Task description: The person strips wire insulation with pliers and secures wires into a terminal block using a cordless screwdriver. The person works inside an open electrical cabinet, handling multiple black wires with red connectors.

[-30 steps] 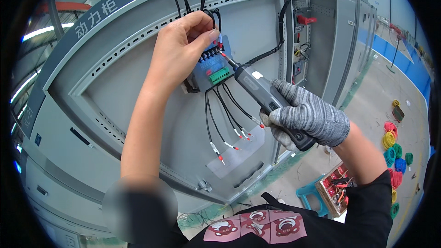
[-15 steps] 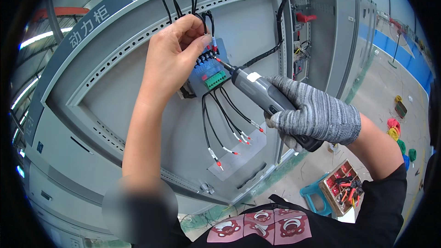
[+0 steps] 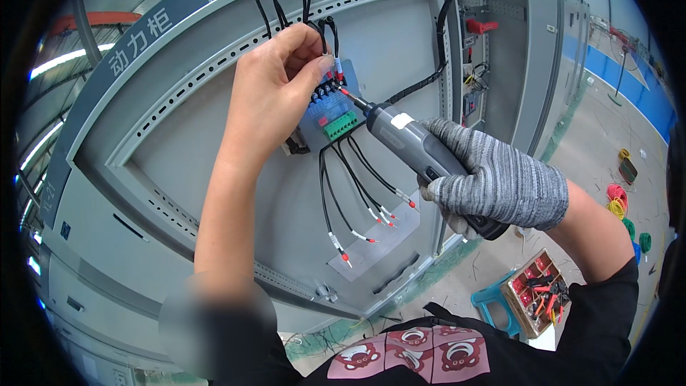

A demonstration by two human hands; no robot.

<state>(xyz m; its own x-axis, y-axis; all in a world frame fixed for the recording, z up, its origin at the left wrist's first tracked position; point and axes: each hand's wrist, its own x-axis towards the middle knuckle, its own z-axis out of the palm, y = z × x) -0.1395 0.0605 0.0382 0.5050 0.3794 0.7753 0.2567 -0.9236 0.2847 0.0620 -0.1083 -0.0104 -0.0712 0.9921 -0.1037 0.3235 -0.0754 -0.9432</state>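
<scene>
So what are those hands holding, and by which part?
Right hand: a grey electric screwdriver, gripped around its rear half. Left hand: apparently a black wire, pinched near its lower end.

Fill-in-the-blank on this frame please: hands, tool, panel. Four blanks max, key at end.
1. The electric screwdriver is held in the ____ hand.
2. The bare hand without a glove is the ____ one.
3. The lower terminal strip on the module is coloured ____.
4. The handle in the open compartment at upper right is coloured ____.

Missing words: right; left; green; red.
</scene>
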